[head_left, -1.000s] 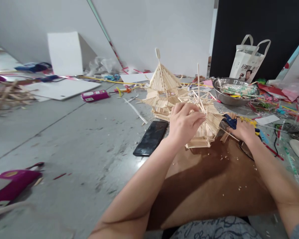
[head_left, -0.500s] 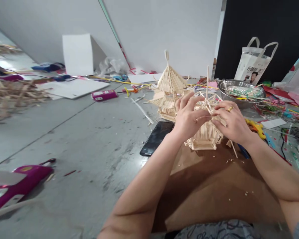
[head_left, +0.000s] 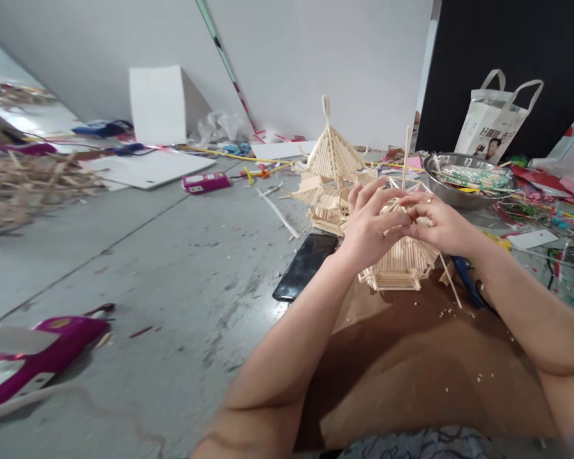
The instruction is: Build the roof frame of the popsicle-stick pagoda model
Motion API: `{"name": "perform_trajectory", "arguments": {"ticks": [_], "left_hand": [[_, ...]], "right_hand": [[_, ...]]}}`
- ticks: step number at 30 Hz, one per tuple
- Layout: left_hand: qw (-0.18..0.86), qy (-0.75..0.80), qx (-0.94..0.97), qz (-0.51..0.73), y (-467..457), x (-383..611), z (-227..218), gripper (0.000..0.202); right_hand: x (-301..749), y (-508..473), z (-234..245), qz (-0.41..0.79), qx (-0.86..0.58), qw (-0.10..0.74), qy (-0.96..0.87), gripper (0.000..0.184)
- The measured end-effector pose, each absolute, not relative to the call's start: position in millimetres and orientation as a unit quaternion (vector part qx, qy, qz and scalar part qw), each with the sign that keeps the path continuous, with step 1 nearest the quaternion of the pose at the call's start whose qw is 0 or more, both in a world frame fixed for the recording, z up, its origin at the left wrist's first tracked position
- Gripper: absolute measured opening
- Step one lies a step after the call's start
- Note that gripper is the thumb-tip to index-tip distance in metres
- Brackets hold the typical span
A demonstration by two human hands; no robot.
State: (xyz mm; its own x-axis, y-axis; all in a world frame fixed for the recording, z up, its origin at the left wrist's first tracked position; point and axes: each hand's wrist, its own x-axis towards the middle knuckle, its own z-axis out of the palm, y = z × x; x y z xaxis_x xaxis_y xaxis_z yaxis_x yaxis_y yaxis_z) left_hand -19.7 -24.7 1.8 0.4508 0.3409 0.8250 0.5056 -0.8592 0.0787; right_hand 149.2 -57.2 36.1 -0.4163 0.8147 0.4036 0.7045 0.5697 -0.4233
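Observation:
A small roof-like model of thin wooden sticks (head_left: 402,264) stands on a brown board (head_left: 411,363) in front of me. My left hand (head_left: 370,226) rests on its top left side, thumb and forefinger pinched together, the other fingers raised. My right hand (head_left: 435,223), with a ring on one finger, meets it from the right, fingers curled in a pinch on the sticks at the model's top. One long stick (head_left: 405,156) rises upright behind the hands. A taller finished stick pagoda (head_left: 329,169) stands just beyond.
A black phone (head_left: 306,266) lies left of the model. A steel bowl (head_left: 463,182) of sticks, a white bag (head_left: 497,121), blue pliers (head_left: 466,280) and coloured scraps sit right. White boards (head_left: 148,167), a magenta box (head_left: 205,182) and a stick pile (head_left: 23,185) lie left.
My right hand left the blue tool at the right and came up to the model's top, meeting my left hand. The view shifted slightly left.

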Motion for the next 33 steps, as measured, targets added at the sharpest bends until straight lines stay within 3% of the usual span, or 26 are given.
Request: {"name": "perform_trajectory", "arguments": {"ticks": [17, 24, 33], "left_hand": [[0.106, -0.242, -0.849, -0.458, -26.4, -21.0, 2.9, 0.011], [0.062, -0.268, -0.861, -0.427, -21.4, -40.3, 11.7, 0.035], [0.067, -0.281, -0.855, -0.431, -13.7, -41.3, 6.8, 0.016]], "right_hand": [[145.6, -65.9, 44.8, 0.114, -0.522, 0.288, -0.795, 0.010], [137.7, -71.8, 38.4, -0.047, -0.539, 0.317, -0.779, 0.018], [136.8, -71.5, 34.2, -0.122, -0.532, 0.291, -0.786, 0.026]]}}
